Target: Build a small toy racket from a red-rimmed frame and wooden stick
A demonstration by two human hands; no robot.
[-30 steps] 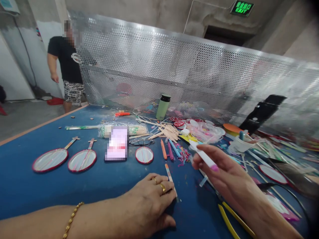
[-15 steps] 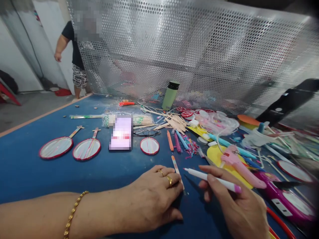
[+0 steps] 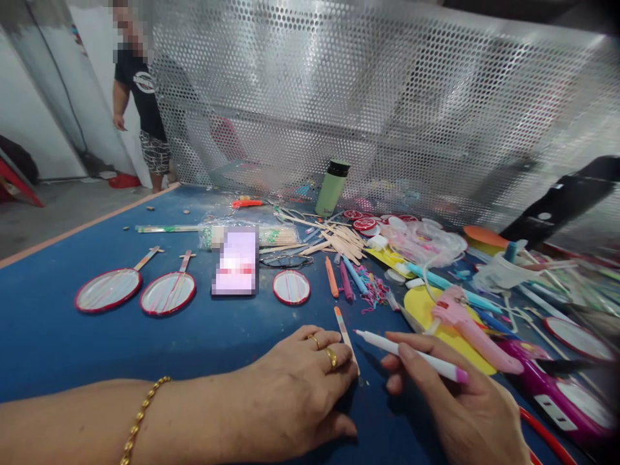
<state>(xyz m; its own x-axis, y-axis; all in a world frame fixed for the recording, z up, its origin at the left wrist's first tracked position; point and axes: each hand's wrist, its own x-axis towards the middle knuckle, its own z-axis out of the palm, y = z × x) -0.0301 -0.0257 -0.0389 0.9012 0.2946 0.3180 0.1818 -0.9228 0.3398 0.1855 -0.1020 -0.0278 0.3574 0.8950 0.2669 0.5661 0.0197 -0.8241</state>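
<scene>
My left hand (image 3: pixel 300 381) lies on the blue table with its fingers extended and the thumb apart. Its fingertips rest on a wooden craft stick (image 3: pixel 341 325) with an orange tip and coloured bands, pressing it against the tabletop. Part of the stick is hidden under the fingers. In my right hand (image 3: pixel 460 400) is a white marker (image 3: pixel 421 360) with a pink tip and a pink end, pinched between thumb and fingers. The marker's tip points left, a little above the table and apart from the stick.
Orange, purple and blue markers (image 3: pixel 332 278) lie ahead, beside loose craft sticks (image 3: pixel 343 239). Round fans (image 3: pixel 109 290), a phone (image 3: pixel 236 261) and a small disc (image 3: pixel 291 287) sit leftward. A pink glue gun (image 3: pixel 467 323) is at right; a green bottle (image 3: pixel 332 187) and a person (image 3: pixel 143 103) are farther back.
The marker's tip has shifted slightly left and down with my right hand. My left hand stays on the craft stick. The person in the background has turned and shifted slightly.
</scene>
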